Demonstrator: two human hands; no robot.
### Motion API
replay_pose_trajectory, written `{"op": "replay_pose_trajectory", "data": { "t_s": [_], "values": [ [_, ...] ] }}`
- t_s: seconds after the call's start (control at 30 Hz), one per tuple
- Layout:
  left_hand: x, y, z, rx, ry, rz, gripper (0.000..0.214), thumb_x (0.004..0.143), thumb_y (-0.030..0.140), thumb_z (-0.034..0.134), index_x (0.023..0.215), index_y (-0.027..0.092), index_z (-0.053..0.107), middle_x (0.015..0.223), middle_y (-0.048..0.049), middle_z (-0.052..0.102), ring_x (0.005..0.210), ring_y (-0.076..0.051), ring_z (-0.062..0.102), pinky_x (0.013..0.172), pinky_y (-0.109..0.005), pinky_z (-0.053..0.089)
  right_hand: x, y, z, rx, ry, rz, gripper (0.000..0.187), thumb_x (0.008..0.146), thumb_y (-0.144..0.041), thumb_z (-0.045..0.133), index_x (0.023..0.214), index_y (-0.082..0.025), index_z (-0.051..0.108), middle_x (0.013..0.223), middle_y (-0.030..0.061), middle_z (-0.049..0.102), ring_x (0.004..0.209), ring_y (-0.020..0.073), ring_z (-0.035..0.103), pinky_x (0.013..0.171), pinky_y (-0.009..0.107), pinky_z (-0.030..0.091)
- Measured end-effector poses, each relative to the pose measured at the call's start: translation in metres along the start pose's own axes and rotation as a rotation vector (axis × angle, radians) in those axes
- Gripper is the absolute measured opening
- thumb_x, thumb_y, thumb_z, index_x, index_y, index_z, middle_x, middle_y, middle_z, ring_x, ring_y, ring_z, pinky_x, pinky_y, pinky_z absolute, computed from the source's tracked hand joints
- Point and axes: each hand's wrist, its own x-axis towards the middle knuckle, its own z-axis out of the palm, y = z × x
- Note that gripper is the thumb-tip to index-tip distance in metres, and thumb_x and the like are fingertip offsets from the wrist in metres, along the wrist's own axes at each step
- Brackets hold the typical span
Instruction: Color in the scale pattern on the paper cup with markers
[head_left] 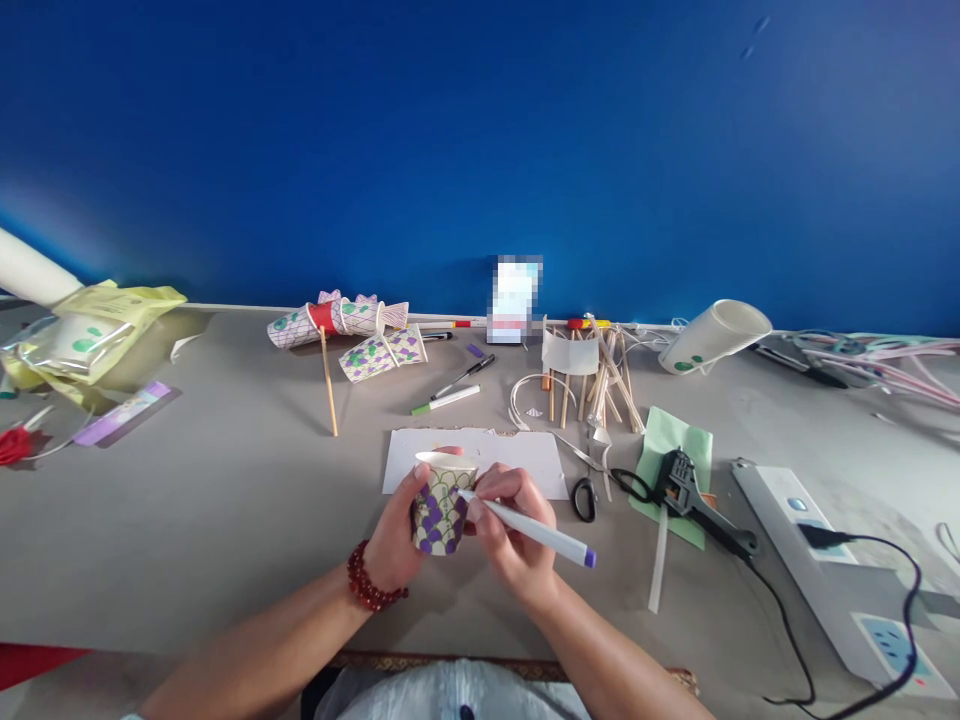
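Observation:
My left hand [399, 530] is wrapped round a small paper cup [442, 505] with a scale pattern partly coloured purple, holding it upright just above the grey table [225, 520]. My right hand [510, 530] pinches a white marker with a purple end [536, 532]; its tip touches the cup's right side. A red bead bracelet [369, 583] sits on my left wrist. A white sheet of paper [525, 455] lies just behind the cup.
Behind lie decorated cup pieces on a stick [337, 320], two pens [450, 392], wooden sticks with paper strips [592, 380], scissors [589, 485], a glue gun [694, 495] on green paper, a tipped white cup [716, 335], a power strip [840, 570] and plastic bags [90, 330] at the left.

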Motion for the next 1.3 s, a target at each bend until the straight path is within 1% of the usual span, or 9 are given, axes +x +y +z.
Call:
{"op": "replay_pose_trajectory", "data": {
  "t_s": [0.17,0.33,0.5,0.6,0.8,0.9,1.03,1.17,1.3],
  "values": [
    [0.0001,-0.0013,-0.0016,-0.011,-0.017,0.004,0.048,0.08,0.054,0.08,0.112,0.019,0.074,0.091,-0.0069,0.08,0.092,-0.029,0.076,0.081,-0.039,0.06,0.0009,-0.0018,-0.0001,0.004,-0.028,-0.018,0.013,0.098,-0.022,0.058,0.085,-0.024,0.055,0.068,-0.0006,0.054,0.064,0.0181,0.053,0.061,0.033,0.046],
    [-0.0004,-0.0001,0.0006,0.007,0.001,0.016,0.05,0.078,0.055,0.082,0.111,0.018,0.073,0.09,-0.0065,0.08,0.09,-0.028,0.076,0.077,-0.038,0.061,0.0003,-0.0017,-0.0001,-0.001,-0.03,-0.005,0.013,0.097,-0.023,0.059,0.085,-0.024,0.055,0.067,-0.0007,0.054,0.064,0.0184,0.054,0.06,0.033,0.047],
    [-0.0004,0.0007,0.0015,0.005,0.0,-0.003,0.052,0.077,0.055,0.082,0.112,0.019,0.073,0.094,-0.0077,0.081,0.097,-0.03,0.077,0.079,-0.039,0.062,0.0009,-0.0005,-0.0006,-0.004,0.002,0.001,0.014,0.097,-0.025,0.058,0.084,-0.024,0.055,0.067,-0.0001,0.054,0.065,0.0188,0.054,0.059,0.033,0.046],
    [-0.0003,0.0009,0.0015,0.007,0.001,0.001,0.051,0.077,0.056,0.082,0.111,0.019,0.074,0.094,-0.0078,0.081,0.098,-0.031,0.077,0.08,-0.038,0.062,0.0014,-0.0005,-0.0007,0.007,-0.02,-0.005,0.014,0.097,-0.022,0.057,0.084,-0.024,0.054,0.066,-0.0006,0.054,0.063,0.0178,0.052,0.059,0.034,0.046],
    [-0.0004,0.0011,0.002,-0.005,-0.008,-0.008,0.048,0.078,0.054,0.082,0.111,0.019,0.074,0.095,-0.0072,0.08,0.098,-0.03,0.077,0.08,-0.038,0.062,0.0006,0.0003,-0.0005,-0.007,-0.013,-0.003,0.012,0.096,-0.021,0.059,0.085,-0.025,0.055,0.068,-0.0002,0.055,0.064,0.0184,0.053,0.06,0.034,0.046],
    [-0.0005,0.001,0.0019,-0.003,-0.011,0.001,0.049,0.077,0.055,0.082,0.11,0.019,0.074,0.091,-0.0071,0.08,0.098,-0.031,0.076,0.08,-0.039,0.062,0.0003,0.0007,-0.0006,0.024,-0.022,-0.023,0.013,0.096,-0.02,0.058,0.084,-0.025,0.055,0.067,-0.001,0.054,0.062,0.0176,0.052,0.059,0.033,0.045],
    [-0.0002,0.0007,0.0013,0.0,-0.011,-0.001,0.051,0.076,0.056,0.083,0.111,0.019,0.074,0.091,-0.0067,0.08,0.096,-0.03,0.076,0.08,-0.039,0.062,0.0009,0.0,-0.0005,0.027,-0.019,-0.017,0.012,0.096,-0.02,0.058,0.085,-0.025,0.056,0.068,-0.0011,0.053,0.064,0.018,0.053,0.061,0.033,0.045],
    [0.0005,0.0,0.0004,-0.008,-0.006,-0.004,0.05,0.076,0.055,0.083,0.11,0.019,0.074,0.091,-0.0067,0.08,0.092,-0.029,0.077,0.08,-0.039,0.061,0.0017,-0.0004,-0.0005,0.025,-0.025,-0.014,0.013,0.096,-0.021,0.057,0.084,-0.025,0.055,0.067,-0.0012,0.053,0.062,0.0177,0.052,0.059,0.033,0.045],
    [0.0007,-0.0004,0.0003,-0.003,-0.004,0.003,0.049,0.078,0.055,0.081,0.11,0.019,0.074,0.092,-0.0072,0.08,0.094,-0.03,0.077,0.081,-0.04,0.061,0.002,-0.0007,-0.001,0.006,-0.027,-0.013,0.013,0.095,-0.02,0.058,0.083,-0.025,0.054,0.066,-0.0011,0.053,0.061,0.0176,0.052,0.058,0.033,0.045]
  ]
}}
